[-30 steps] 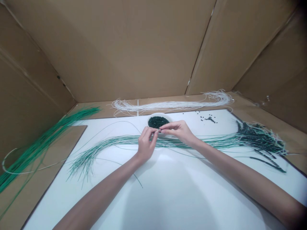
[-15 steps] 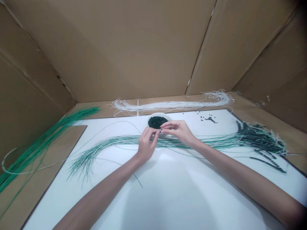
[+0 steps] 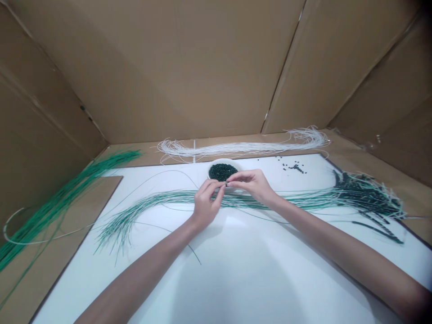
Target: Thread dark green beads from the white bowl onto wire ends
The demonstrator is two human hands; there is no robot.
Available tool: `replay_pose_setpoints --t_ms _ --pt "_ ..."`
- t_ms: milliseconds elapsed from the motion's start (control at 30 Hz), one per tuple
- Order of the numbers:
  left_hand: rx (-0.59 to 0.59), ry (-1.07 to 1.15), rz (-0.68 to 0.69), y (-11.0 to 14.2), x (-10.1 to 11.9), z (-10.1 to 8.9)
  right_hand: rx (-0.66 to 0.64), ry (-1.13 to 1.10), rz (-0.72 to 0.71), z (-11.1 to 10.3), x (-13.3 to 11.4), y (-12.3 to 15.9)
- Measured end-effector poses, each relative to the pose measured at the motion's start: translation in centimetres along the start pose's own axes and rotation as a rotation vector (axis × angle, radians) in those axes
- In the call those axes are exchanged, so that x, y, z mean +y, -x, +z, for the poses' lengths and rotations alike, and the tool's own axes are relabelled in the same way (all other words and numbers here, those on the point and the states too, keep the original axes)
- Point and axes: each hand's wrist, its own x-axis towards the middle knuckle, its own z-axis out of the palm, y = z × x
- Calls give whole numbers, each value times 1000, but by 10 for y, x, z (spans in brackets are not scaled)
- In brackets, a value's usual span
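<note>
Bundle (image 3: pixel 168 197) of long, thin green and white strands lies across the white board (image 3: pixel 232 279), toward its far side. Right end dense and dark, with pale tips poking out; left end loose, tips fanned. Long axis runs left to right, nearly straight through the middle; left end bends toward the wearer, right end points to the board's right edge. Bare forearms slant in from lower left and lower right and converge. Left hand (image 3: pixel 206 202) angled up and to the right, thumb and forefinger extended; right hand (image 3: pixel 258 185) arched, knuckles up, fingers pointing left. The 2 hands meet at the fingertips by the near rim of the bowl (image 3: pixel 239 166); whether either touches the bundle, cannot tell. Bowl white, round, just beyond the bundle, holding a heap of dark green beads (image 3: pixel 222 171). Grip: narrow pinch by thumb and fingertips on both sides, with 1 tiny piece (image 3: pixel 226 183) between them, dark with a pale part. Its exact form and long axis are too small to read.
</note>
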Motion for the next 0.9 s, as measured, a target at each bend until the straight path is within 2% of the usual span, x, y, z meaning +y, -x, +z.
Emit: replay_pose_setpoints --t_ms 200,600,900 --pt "-2 9 14 1 -3 1 -2 -35 -4 0 0 0" --pt "-6 -1 22 2 -4 1 -12 38 -30 0 -2 0" --pt "-42 -72 89 3 -6 0 -58 143 -160 -1 2 2"
